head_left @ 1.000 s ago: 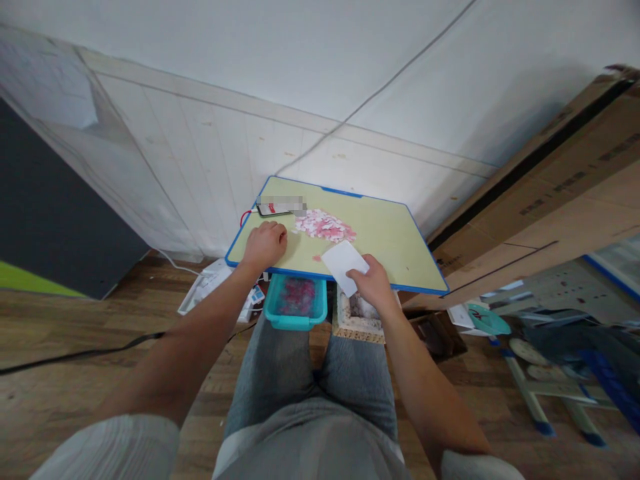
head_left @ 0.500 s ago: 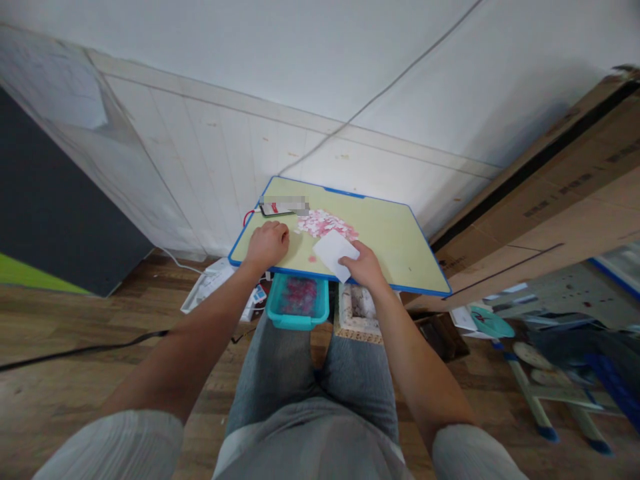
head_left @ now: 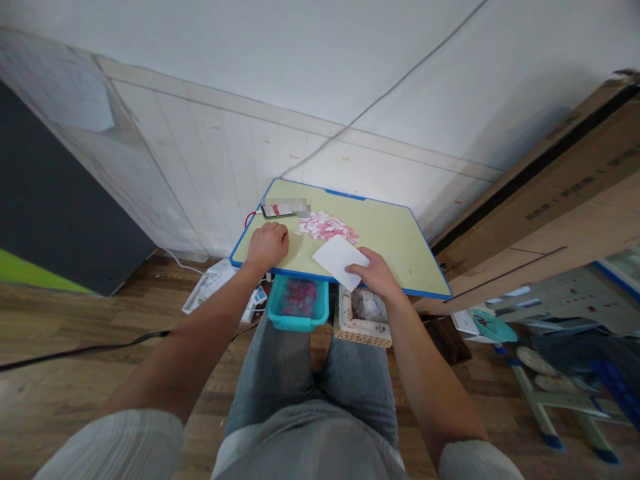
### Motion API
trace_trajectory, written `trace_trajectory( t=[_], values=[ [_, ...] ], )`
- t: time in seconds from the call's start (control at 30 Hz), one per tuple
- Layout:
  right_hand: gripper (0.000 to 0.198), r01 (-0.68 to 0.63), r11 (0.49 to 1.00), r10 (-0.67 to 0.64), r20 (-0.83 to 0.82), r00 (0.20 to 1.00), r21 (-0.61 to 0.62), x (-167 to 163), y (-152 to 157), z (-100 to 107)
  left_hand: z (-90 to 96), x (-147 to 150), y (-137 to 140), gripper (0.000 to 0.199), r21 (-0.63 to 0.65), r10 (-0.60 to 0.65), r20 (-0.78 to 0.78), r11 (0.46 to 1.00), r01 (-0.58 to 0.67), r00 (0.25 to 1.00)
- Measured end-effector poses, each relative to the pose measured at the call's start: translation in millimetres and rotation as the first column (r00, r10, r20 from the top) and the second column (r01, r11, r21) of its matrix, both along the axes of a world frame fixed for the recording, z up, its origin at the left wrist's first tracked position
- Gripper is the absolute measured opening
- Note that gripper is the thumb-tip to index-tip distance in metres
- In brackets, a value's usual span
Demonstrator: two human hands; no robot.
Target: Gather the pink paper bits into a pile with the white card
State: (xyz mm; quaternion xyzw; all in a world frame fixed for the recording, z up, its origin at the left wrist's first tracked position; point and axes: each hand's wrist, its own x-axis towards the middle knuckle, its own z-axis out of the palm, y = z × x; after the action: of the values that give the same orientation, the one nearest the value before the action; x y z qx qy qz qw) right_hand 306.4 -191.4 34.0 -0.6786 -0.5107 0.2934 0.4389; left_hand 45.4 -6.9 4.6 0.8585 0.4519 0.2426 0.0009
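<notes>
On the pale yellow tabletop (head_left: 395, 250), my left hand (head_left: 269, 246) rests with its fingers curled in a loose fist. Its palm side is hidden, so I cannot see whether it holds anything. My right hand (head_left: 376, 270) pinches a white card (head_left: 340, 260) between thumb and fingers at its right edge. The card lies tilted over the near edge of the table, in front of a heap of small pink and white pieces (head_left: 327, 227). Behind my left hand lies a phone (head_left: 278, 211) with a red cable.
Below the table edge, over my lap, sit a turquoise tub (head_left: 299, 323) with pink-red contents and a whitish speckled square box (head_left: 363, 332). Large cardboard boxes (head_left: 540, 220) stand at the right. A white wall (head_left: 240, 140) rises behind the table.
My right hand and the card have shifted slightly right and toward me. A lone pink piece left of the card no longer shows. My left hand stays in place.
</notes>
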Motion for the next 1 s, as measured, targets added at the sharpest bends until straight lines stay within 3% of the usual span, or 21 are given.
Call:
trace_trajectory(
  t=[0.13,0.23,0.37,0.5,0.63,0.8,0.87,1.0],
  values=[
    [0.046,0.129,0.992,-0.128,-0.167,0.978,-0.002,31.1,-14.7,-2.1,-0.1,-0.6,-0.4,0.025,0.004,0.003,-0.019,1.000,-0.003,1.000],
    [0.049,0.249,0.968,-0.223,-0.348,0.911,0.031,58.5,-24.2,-1.0,-1.5,-1.7,0.0,0.023,0.022,0.001,-0.017,1.000,-0.001,1.000],
    [0.043,0.360,0.922,-0.198,-0.630,0.751,0.140,85.1,-19.8,2.7,-2.8,-3.8,-0.8,0.020,0.015,-0.005,0.015,1.000,0.004,1.000],
    [0.038,0.379,0.918,-0.166,-0.756,0.633,0.115,103.0,2.1,7.6,-3.9,-5.3,-0.9,0.019,-0.021,-0.051,0.092,0.998,0.053,0.994],
    [0.044,0.281,0.955,-0.150,-0.669,0.728,0.093,118.5,30.8,14.4,-5.4,-6.6,8.0,0.032,-0.123,-0.028,0.252,0.991,0.060,0.967],
    [0.051,0.078,0.991,-0.017,-0.474,0.880,0.109,132.1,76.4,18.4,-11.3,-13.9,30.1,0.040,-0.279,0.254,0.485,0.952,-0.128,0.837],
    [0.048,0.043,0.990,0.021,-0.439,0.898,0.135,136.6,94.1,13.7,-15.4,-17.4,37.3,0.035,-0.270,0.295,0.514,0.947,-0.174,0.806],
    [0.044,0.111,0.978,-0.017,-0.465,0.885,0.176,150.0,112.9,-4.5,-21.2,-22.4,48.0,0.022,-0.243,0.327,0.574,0.944,-0.225,0.751]
  ],
)
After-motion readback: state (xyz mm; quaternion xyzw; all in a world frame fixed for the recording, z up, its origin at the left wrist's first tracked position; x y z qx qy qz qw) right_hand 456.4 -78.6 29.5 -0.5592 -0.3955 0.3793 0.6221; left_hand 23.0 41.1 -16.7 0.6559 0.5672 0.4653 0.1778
